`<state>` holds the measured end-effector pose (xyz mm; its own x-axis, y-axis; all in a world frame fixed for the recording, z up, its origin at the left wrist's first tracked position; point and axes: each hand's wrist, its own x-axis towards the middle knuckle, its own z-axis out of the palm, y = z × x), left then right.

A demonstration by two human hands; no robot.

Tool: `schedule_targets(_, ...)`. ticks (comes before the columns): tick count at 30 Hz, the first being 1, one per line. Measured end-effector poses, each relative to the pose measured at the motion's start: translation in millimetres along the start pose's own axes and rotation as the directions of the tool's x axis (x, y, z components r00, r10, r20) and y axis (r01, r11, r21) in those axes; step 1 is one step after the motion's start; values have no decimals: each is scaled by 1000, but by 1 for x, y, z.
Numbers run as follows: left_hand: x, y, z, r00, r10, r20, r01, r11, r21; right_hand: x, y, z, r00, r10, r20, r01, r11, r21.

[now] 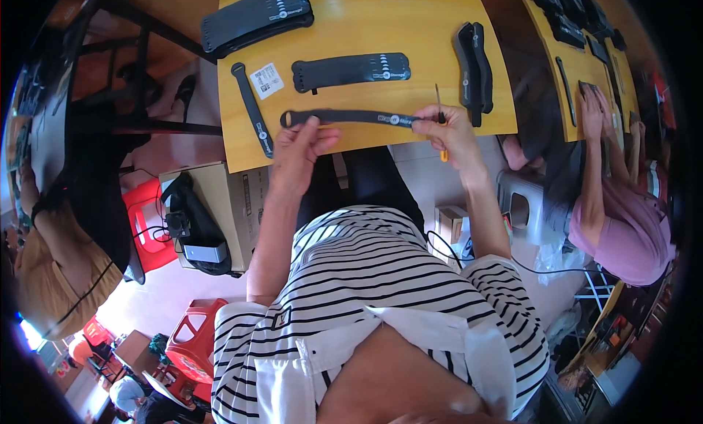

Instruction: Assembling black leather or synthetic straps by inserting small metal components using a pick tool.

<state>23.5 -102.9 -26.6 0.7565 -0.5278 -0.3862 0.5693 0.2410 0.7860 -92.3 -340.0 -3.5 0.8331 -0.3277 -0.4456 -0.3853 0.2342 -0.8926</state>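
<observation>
A black strap (pixel 351 116) with a ring-like loop at one end is stretched between my hands over the table's near edge. My left hand (pixel 296 149) pinches it close to the loop end. Its other end is between the fingers of my right hand (pixel 455 135). That hand also grips a thin pointed tool (pixel 444 154) with a yellow handle, its slim tip sticking up past the fingers. Beyond the strap lies a flat stack of black straps (pixel 351 71). To the left, a single strap (pixel 253 110) rests beside a white printed label (pixel 266 80).
A thicker strap pile (pixel 256 17) sits at the table's far left, and bent straps (pixel 474 69) lie at its right. Below left is a cardboard box (pixel 245 212) with a black bag (pixel 201 230). Co-workers sit on both sides; one at right has hands (pixel 594 113) on another table.
</observation>
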Motion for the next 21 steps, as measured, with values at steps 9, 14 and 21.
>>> schedule_targets(9, 27, 29, -11, 997, 69, -27, -70, 997, -23, 25, -25, 4, 987, -152, -48, 147, 986, -78)
schedule_targets(14, 13, 40, 1, 980, 182, -82, -159, 959, 235, 9, -56, 15, 968, -204, 145, 235, 940, -246)
schedule_targets(21, 26, 62, 27, 749, 497, 438, -585, 186, 789, 12, -60, 37, 915, -356, 188, 402, 834, -377)
